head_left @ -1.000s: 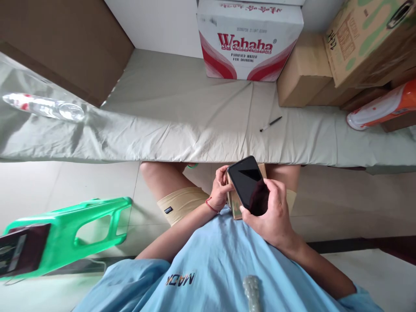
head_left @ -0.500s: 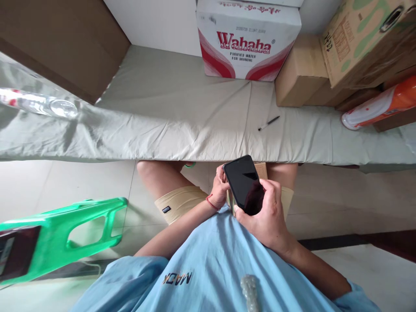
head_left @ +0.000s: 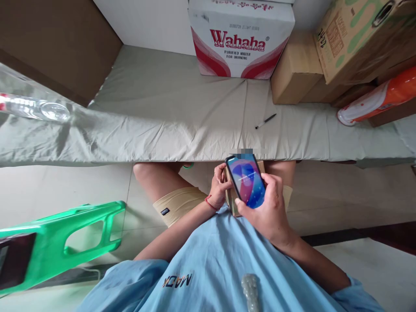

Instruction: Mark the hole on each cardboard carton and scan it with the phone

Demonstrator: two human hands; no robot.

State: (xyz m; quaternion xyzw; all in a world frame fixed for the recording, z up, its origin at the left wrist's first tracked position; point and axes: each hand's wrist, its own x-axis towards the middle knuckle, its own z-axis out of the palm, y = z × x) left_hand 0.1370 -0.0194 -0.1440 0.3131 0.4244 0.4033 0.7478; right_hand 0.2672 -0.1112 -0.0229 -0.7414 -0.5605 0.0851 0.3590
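Observation:
My right hand (head_left: 269, 210) is wrapped around a smartphone (head_left: 249, 184), thumb on its near edge and fingers along its right side. The phone's screen is lit in blue, red and purple and faces up. Beneath it, over my lap, is a small brown cardboard box (head_left: 232, 203), partly covered by the phone. My left hand (head_left: 220, 186), with a red string at the wrist, is closed on the left side of this box, just beside the phone. Its far fingertips are partly hidden.
A cloth-covered table (head_left: 156, 108) lies ahead, bearing a pen (head_left: 265, 121), a white-and-red water carton (head_left: 240, 47), brown boxes (head_left: 295, 69), an orange-and-white container (head_left: 373, 99) and a clear bottle (head_left: 39, 107). A green stool (head_left: 48, 229) with a dark object (head_left: 16, 260) stands left.
The phone's screen has gone from black to lit. The phone has shifted slightly off the box, so more of the box shows. The whole view has moved a little.

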